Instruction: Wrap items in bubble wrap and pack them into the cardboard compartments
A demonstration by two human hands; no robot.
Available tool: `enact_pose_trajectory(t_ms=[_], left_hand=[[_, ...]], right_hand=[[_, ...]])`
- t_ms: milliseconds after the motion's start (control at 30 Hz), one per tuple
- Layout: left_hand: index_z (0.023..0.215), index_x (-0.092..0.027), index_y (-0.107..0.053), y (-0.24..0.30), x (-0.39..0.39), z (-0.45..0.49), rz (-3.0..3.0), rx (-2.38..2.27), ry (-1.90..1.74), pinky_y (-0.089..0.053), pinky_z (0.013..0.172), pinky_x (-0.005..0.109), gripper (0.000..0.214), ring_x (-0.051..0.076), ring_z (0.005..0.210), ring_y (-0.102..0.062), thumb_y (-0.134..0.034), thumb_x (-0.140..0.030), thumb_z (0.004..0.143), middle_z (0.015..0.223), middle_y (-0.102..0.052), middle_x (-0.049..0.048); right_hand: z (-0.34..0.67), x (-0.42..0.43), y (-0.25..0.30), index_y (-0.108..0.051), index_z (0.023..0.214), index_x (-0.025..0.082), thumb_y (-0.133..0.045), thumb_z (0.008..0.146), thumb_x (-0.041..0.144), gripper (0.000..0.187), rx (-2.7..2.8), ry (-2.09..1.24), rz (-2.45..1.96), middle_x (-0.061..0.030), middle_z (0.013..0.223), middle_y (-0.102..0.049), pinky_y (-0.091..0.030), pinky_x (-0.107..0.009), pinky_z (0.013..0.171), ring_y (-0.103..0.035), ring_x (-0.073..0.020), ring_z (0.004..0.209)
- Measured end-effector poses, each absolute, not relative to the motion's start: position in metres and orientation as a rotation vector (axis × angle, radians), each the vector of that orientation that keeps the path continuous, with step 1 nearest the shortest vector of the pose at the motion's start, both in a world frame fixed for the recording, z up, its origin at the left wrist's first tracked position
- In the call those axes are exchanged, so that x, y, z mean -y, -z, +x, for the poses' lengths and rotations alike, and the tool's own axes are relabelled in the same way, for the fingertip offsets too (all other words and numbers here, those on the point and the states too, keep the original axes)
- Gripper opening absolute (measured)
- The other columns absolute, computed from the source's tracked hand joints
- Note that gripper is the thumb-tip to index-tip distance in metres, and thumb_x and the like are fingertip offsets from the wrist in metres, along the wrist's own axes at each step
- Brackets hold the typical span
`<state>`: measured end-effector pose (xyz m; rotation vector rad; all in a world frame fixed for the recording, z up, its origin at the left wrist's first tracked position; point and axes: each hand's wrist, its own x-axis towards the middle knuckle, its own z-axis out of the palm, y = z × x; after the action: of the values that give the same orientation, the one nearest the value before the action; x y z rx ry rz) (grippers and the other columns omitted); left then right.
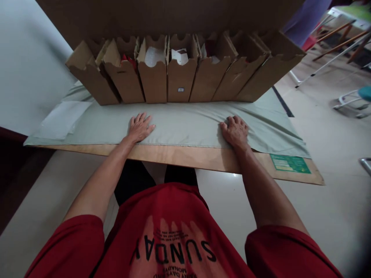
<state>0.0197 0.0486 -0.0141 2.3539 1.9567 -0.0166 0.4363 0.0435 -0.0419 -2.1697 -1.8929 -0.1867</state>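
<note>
My left hand point(140, 128) lies flat on a pale green cloth point(182, 125), fingers apart and holding nothing. To the right, my right hand point(235, 131) rests palm down on the same cloth, its fingers spread a little. Beyond both hands stands a row of several upright cardboard boxes point(180, 83) with open tops. White papers point(180, 57) poke up in some of the middle boxes, and something red point(129, 60) shows in the second from the left. Neither hand touches the boxes.
White sheets point(62, 119) lie at the cloth's left end. The wooden board point(179, 155) shows along the front edge, with a green label point(290, 163) at its right corner. A tall cardboard panel point(174, 17) rises behind the boxes. Chairs and a table point(350, 17) stand on the right.
</note>
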Motion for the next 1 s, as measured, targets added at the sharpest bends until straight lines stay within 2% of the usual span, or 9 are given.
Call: enact_pose_trajectory(t_ms=[233, 433, 567, 1000], left_hand=[[0.162, -0.019, -0.033, 0.008, -0.031, 0.023, 2.312, -2.012, 0.064, -0.016, 0.127, 0.052, 0.064, 0.031, 0.16, -0.019, -0.024, -0.05, 0.107, 0.173, -0.025, 0.0127], [0.16, -0.021, -0.037, 0.008, -0.028, 0.025, 2.314, -2.042, 0.023, -0.019, 0.127, 0.051, 0.061, 0.03, 0.159, -0.022, -0.028, -0.049, 0.106, 0.172, -0.029, 0.011], [0.158, -0.019, -0.041, 0.012, -0.029, 0.025, 2.338, -2.043, -0.012, -0.021, 0.126, 0.053, 0.06, 0.032, 0.157, -0.026, -0.03, -0.048, 0.106, 0.17, -0.032, 0.0135], [0.158, -0.022, -0.041, 0.018, -0.032, 0.024, 2.332, -2.041, -0.026, -0.021, 0.125, 0.053, 0.06, 0.033, 0.158, -0.025, -0.03, -0.049, 0.105, 0.17, -0.032, 0.0115]], right_hand=[[0.429, -0.038, 0.033, -0.062, 0.129, 0.012, -0.037, 0.103, 0.042, 0.047, 1.894, 0.157, -2.192, -0.0218, 0.136, -0.06, -0.041, -0.054, 0.104, -0.051, -0.0389, 0.128], [0.425, -0.036, 0.024, -0.062, 0.128, 0.012, -0.037, 0.102, 0.041, 0.047, 1.894, 0.16, -2.202, -0.022, 0.137, -0.06, -0.042, -0.052, 0.101, -0.052, -0.0382, 0.126], [0.427, -0.037, 0.023, -0.063, 0.129, 0.013, -0.038, 0.102, 0.042, 0.046, 1.884, 0.169, -2.218, -0.0203, 0.139, -0.06, -0.042, -0.049, 0.101, -0.052, -0.0369, 0.127], [0.425, -0.035, 0.02, -0.062, 0.132, 0.013, -0.04, 0.104, 0.038, 0.044, 1.901, 0.199, -2.246, -0.0195, 0.137, -0.06, -0.043, -0.049, 0.1, -0.052, -0.0355, 0.125]])
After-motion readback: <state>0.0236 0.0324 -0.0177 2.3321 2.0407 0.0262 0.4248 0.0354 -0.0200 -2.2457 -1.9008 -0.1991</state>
